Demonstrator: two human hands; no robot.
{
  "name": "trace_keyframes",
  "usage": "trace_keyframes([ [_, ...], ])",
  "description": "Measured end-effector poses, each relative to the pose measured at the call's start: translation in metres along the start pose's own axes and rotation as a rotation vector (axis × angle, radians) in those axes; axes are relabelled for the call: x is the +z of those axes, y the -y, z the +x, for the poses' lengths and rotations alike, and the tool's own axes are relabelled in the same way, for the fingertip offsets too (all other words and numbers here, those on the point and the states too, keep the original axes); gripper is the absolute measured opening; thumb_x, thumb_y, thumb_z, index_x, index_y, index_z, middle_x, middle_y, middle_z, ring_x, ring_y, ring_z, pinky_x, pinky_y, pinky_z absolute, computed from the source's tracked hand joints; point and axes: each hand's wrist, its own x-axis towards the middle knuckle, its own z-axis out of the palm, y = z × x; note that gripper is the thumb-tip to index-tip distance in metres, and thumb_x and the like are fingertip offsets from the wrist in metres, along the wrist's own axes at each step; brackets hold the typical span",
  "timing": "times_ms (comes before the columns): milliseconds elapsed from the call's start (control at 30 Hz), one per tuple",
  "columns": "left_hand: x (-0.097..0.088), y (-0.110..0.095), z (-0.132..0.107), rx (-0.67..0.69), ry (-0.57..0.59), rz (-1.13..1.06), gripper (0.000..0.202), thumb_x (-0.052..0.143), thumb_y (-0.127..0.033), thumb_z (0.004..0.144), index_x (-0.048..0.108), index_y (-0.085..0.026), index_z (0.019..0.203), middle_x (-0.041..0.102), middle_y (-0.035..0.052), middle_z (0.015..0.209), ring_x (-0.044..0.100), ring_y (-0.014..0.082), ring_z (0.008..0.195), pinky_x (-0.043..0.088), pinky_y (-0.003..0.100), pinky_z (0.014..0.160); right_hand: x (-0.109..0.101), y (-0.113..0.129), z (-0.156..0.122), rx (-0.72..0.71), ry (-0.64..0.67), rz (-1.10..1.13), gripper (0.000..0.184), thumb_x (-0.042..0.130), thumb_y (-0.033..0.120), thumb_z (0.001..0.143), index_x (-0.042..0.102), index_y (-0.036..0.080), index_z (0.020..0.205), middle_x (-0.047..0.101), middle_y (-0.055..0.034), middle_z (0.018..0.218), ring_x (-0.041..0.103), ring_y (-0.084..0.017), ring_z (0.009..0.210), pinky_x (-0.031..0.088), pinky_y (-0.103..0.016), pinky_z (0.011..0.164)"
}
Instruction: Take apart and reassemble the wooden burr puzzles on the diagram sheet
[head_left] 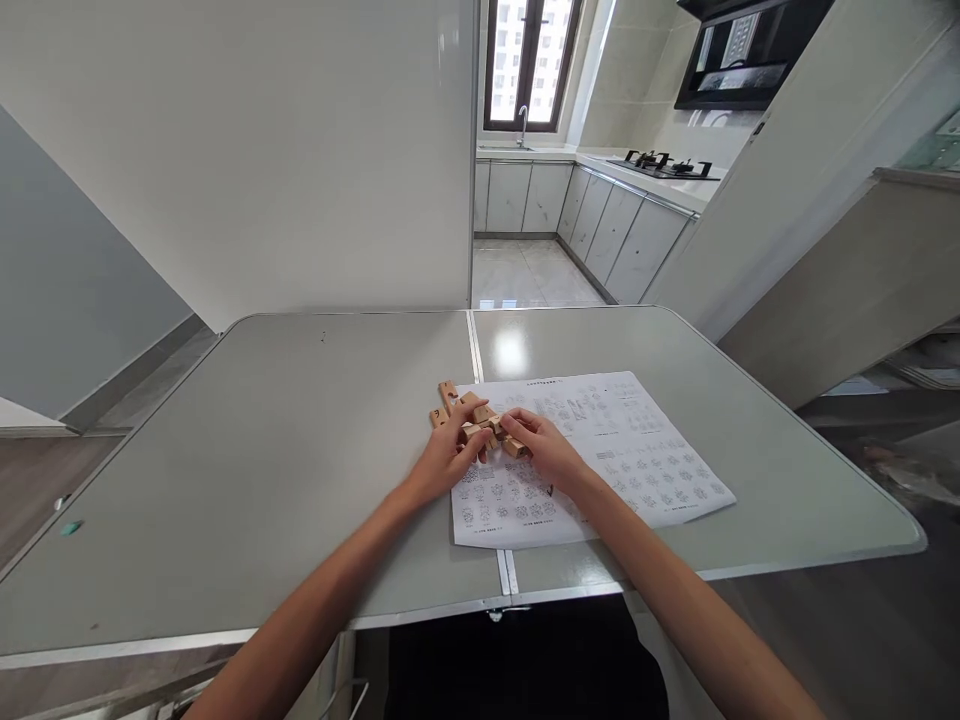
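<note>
Several notched wooden puzzle pieces are gathered at the left part of a printed paper sheet [622, 420]. My left hand [441, 464] is closed round wooden pieces, its thumb and fingers curled about them from the left. From the right, my right hand [551, 450] pinches at the same small cluster of wooden puzzle pieces [493, 424], and its fingers partly hide it. Beyond my left hand lie a loose wooden piece with dark marks [448, 391] and another marked piece [437, 416]. Under my right fingers sits one more wooden block [514, 447].
The sheet carries rows of small line drawings and lies across the seam [506, 572] of a pale folding table [300, 430]. A small green scrap [72, 527] is near the table's left edge. Behind stand a white wall [300, 150] and a kitchen counter.
</note>
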Motion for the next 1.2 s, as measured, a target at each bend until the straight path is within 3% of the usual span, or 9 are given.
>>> trace_keyframes([
  [133,0.000,-0.001,0.000,0.008,-0.032,0.093,0.049,0.050,-0.050,0.105,0.050,-0.020,0.144,0.066,-0.0004,0.078,0.066,0.0153,0.066,0.052,0.027,0.066,0.001,0.002,0.000,0.042,0.015,0.026,0.044,0.080,0.064,0.081,0.068,0.022,0.088,0.064,0.0002,0.080,0.049,-0.013,0.065,0.035,-0.027,0.058],
  [233,0.001,-0.001,0.002,-0.027,-0.071,0.043,0.052,0.046,-0.053,0.106,0.049,-0.018,0.144,0.061,-0.0029,0.070,0.060,0.0140,0.059,0.049,0.025,0.060,0.001,0.000,0.000,0.026,0.007,-0.009,0.042,0.080,0.060,0.082,0.072,0.026,0.103,0.071,-0.0025,0.095,0.058,-0.015,0.073,0.042,-0.028,0.062],
  [333,0.001,0.003,0.005,-0.079,-0.082,-0.032,0.055,0.043,-0.056,0.106,0.048,-0.016,0.144,0.054,-0.0050,0.062,0.052,0.0128,0.051,0.043,0.023,0.053,0.001,-0.003,0.001,-0.039,0.030,-0.087,0.042,0.079,0.055,0.085,0.072,0.031,0.118,0.073,-0.0049,0.112,0.065,-0.019,0.088,0.049,-0.031,0.070],
  [467,-0.002,0.003,0.008,-0.129,-0.063,-0.122,0.058,0.044,-0.060,0.104,0.050,-0.016,0.142,0.053,-0.0046,0.064,0.048,0.0111,0.048,0.039,0.022,0.047,0.002,-0.003,0.002,-0.148,0.057,-0.197,0.043,0.077,0.052,0.088,0.071,0.034,0.126,0.072,-0.0061,0.117,0.066,-0.022,0.093,0.053,-0.034,0.072],
  [700,-0.004,-0.009,0.007,-0.147,-0.028,-0.138,0.060,0.044,-0.059,0.105,0.049,-0.015,0.144,0.053,-0.0046,0.063,0.048,0.0115,0.049,0.039,0.022,0.048,0.005,-0.005,0.001,-0.200,0.055,-0.211,0.041,0.075,0.055,0.088,0.072,0.033,0.123,0.071,-0.0059,0.114,0.067,-0.022,0.092,0.053,-0.032,0.069],
  [867,0.000,-0.004,0.005,-0.077,0.025,-0.137,0.063,0.055,-0.057,0.101,0.044,-0.019,0.150,0.061,-0.0017,0.072,0.059,0.0158,0.060,0.049,0.027,0.060,0.000,-0.007,0.004,-0.135,-0.033,-0.148,0.040,0.072,0.062,0.089,0.074,0.028,0.111,0.071,-0.0037,0.102,0.065,-0.019,0.085,0.049,-0.030,0.068],
  [1033,0.001,0.003,0.002,-0.011,0.014,0.025,0.055,0.055,-0.047,0.102,0.044,-0.022,0.150,0.061,-0.0012,0.078,0.059,0.0158,0.064,0.049,0.027,0.064,-0.002,-0.006,0.004,-0.072,-0.040,-0.099,0.042,0.073,0.064,0.087,0.075,0.025,0.104,0.070,-0.0022,0.095,0.061,-0.016,0.078,0.046,-0.028,0.065],
  [1200,-0.003,0.000,0.000,0.015,0.005,0.170,0.053,0.055,-0.047,0.102,0.047,-0.022,0.149,0.065,0.0006,0.083,0.059,0.0163,0.066,0.049,0.028,0.066,-0.001,-0.007,0.004,-0.100,-0.037,-0.116,0.043,0.073,0.064,0.087,0.075,0.026,0.106,0.073,-0.0031,0.101,0.064,-0.019,0.086,0.048,-0.029,0.070],
])
